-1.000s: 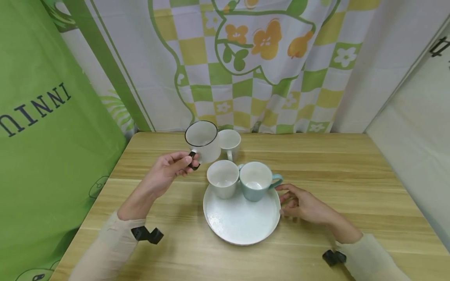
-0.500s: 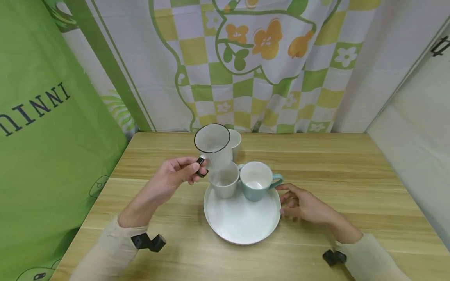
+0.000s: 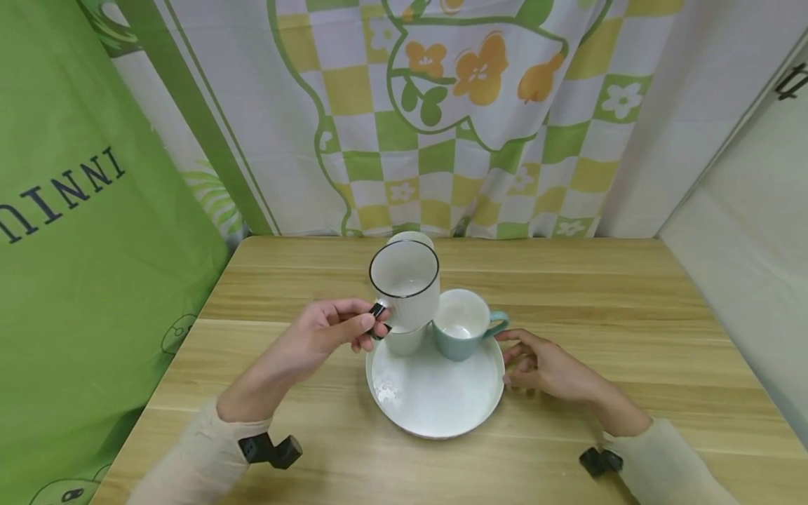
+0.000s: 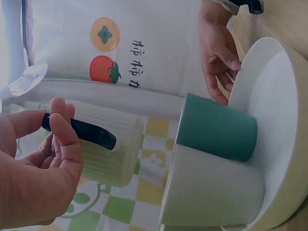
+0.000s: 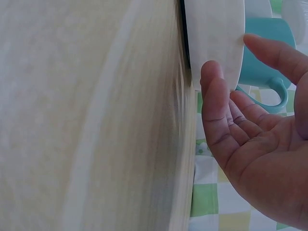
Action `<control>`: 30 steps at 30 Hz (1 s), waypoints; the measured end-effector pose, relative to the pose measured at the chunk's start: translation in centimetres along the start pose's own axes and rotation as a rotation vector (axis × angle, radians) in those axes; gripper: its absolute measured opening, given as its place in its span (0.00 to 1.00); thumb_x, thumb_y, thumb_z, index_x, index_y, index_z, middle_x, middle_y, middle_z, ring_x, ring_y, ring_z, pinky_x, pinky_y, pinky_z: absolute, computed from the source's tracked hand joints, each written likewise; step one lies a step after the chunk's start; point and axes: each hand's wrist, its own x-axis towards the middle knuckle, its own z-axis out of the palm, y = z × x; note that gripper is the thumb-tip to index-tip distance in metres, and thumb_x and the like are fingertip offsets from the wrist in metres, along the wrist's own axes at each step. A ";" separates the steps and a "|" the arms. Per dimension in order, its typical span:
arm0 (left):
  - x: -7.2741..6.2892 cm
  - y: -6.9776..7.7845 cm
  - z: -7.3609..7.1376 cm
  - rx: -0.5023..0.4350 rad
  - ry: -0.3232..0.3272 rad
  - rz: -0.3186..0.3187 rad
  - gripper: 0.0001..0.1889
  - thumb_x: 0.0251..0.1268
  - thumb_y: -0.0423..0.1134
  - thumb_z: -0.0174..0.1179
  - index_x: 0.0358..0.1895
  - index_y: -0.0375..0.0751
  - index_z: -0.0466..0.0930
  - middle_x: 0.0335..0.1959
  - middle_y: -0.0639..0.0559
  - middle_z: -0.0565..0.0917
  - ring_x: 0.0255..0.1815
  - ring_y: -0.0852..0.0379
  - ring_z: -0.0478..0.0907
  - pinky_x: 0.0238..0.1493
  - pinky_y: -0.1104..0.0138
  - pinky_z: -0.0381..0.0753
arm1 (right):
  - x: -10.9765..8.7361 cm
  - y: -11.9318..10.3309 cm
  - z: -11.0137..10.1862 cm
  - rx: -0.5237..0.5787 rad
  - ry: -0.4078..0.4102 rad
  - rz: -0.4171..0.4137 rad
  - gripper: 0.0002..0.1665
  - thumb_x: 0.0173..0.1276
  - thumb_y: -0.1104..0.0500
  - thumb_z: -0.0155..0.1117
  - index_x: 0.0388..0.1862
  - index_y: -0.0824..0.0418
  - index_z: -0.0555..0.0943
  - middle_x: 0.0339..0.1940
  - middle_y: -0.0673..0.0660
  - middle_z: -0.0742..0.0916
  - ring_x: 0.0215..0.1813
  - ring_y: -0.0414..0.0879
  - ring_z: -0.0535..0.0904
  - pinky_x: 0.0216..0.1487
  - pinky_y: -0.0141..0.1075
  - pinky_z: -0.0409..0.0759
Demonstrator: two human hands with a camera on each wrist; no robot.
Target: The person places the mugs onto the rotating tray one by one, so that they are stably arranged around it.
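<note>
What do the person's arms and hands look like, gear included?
The left hand and right hand are ungloved, emerging from long cream sleeves, each carrying a small, blocky black device near its end.

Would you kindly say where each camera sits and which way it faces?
Head: worn there, facing forward and down at the tray; left hand and right hand show.
Left wrist: worn there, facing the black-handled mug; both hands show.
Right wrist: worn there, facing the tray's side; right hand shows.
Wrist views share the teal mug.
</note>
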 end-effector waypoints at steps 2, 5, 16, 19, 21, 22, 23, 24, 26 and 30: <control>-0.1 -0.1 0.2 0.004 -0.017 0.007 0.18 0.75 0.35 0.56 0.55 0.20 0.76 0.38 0.58 0.88 0.31 0.64 0.80 0.37 0.72 0.78 | 0.0 0.0 0.0 0.006 -0.003 0.007 0.42 0.67 0.59 0.70 0.74 0.64 0.61 0.55 0.69 0.80 0.40 0.47 0.83 0.27 0.41 0.84; -0.3 -0.3 0.6 0.013 -0.037 0.015 0.18 0.74 0.36 0.56 0.54 0.20 0.76 0.38 0.59 0.88 0.30 0.64 0.80 0.37 0.72 0.78 | 0.0 -0.1 -0.1 0.008 -0.001 0.019 0.42 0.66 0.58 0.70 0.74 0.64 0.61 0.55 0.69 0.80 0.40 0.47 0.83 0.27 0.41 0.84; -0.9 -0.7 2.4 -0.016 -0.121 -0.012 0.19 0.74 0.38 0.58 0.54 0.22 0.78 0.38 0.57 0.88 0.31 0.64 0.81 0.37 0.71 0.80 | 0.0 -0.1 0.0 -0.002 0.005 0.015 0.42 0.66 0.59 0.71 0.74 0.64 0.61 0.54 0.69 0.81 0.40 0.47 0.83 0.27 0.40 0.84; -1.0 -1.0 2.7 -0.030 -0.154 -0.003 0.18 0.73 0.37 0.58 0.54 0.21 0.78 0.37 0.55 0.87 0.30 0.64 0.81 0.36 0.72 0.80 | 0.0 -0.1 0.0 -0.005 0.007 0.021 0.42 0.66 0.59 0.70 0.74 0.64 0.62 0.54 0.69 0.81 0.41 0.47 0.83 0.28 0.41 0.85; -1.1 -1.2 2.9 -0.029 -0.180 0.011 0.18 0.74 0.36 0.56 0.54 0.21 0.77 0.38 0.55 0.87 0.30 0.65 0.81 0.36 0.73 0.79 | 0.0 -0.2 0.0 -0.004 0.009 0.025 0.42 0.66 0.59 0.70 0.74 0.64 0.62 0.54 0.69 0.80 0.41 0.47 0.83 0.28 0.41 0.85; -1.1 -1.3 3.0 -0.031 -0.193 0.011 0.18 0.74 0.36 0.56 0.54 0.21 0.77 0.38 0.55 0.87 0.31 0.65 0.81 0.36 0.74 0.78 | 0.1 -0.2 0.1 -0.002 0.009 0.027 0.42 0.66 0.59 0.70 0.74 0.64 0.62 0.54 0.69 0.80 0.41 0.48 0.83 0.28 0.41 0.85; -1.1 -1.4 3.1 -0.036 -0.205 0.008 0.18 0.74 0.36 0.56 0.54 0.21 0.77 0.38 0.56 0.87 0.31 0.65 0.81 0.36 0.74 0.78 | 0.1 -0.2 0.1 -0.001 0.009 0.027 0.42 0.66 0.59 0.70 0.74 0.64 0.62 0.54 0.69 0.80 0.41 0.48 0.83 0.28 0.41 0.85; -1.1 -1.5 3.2 -0.037 -0.216 0.005 0.18 0.74 0.36 0.56 0.54 0.21 0.77 0.38 0.56 0.87 0.31 0.65 0.81 0.36 0.74 0.77 | 0.1 -0.2 0.1 0.001 0.009 0.027 0.42 0.66 0.59 0.70 0.74 0.64 0.62 0.54 0.69 0.80 0.41 0.48 0.83 0.28 0.41 0.85; -1.1 -1.7 3.4 -0.035 -0.238 0.008 0.17 0.74 0.35 0.55 0.54 0.20 0.77 0.38 0.57 0.87 0.32 0.65 0.82 0.37 0.74 0.78 | 0.1 -0.2 0.0 0.010 0.008 0.026 0.42 0.66 0.59 0.71 0.74 0.64 0.62 0.54 0.69 0.80 0.40 0.48 0.83 0.27 0.41 0.85; -1.1 -2.1 3.9 -0.052 -0.272 0.009 0.16 0.74 0.34 0.56 0.52 0.20 0.77 0.40 0.51 0.87 0.32 0.65 0.82 0.37 0.74 0.79 | 0.1 -0.1 0.0 0.017 0.007 0.021 0.43 0.65 0.59 0.71 0.74 0.64 0.61 0.54 0.69 0.81 0.39 0.47 0.83 0.27 0.41 0.84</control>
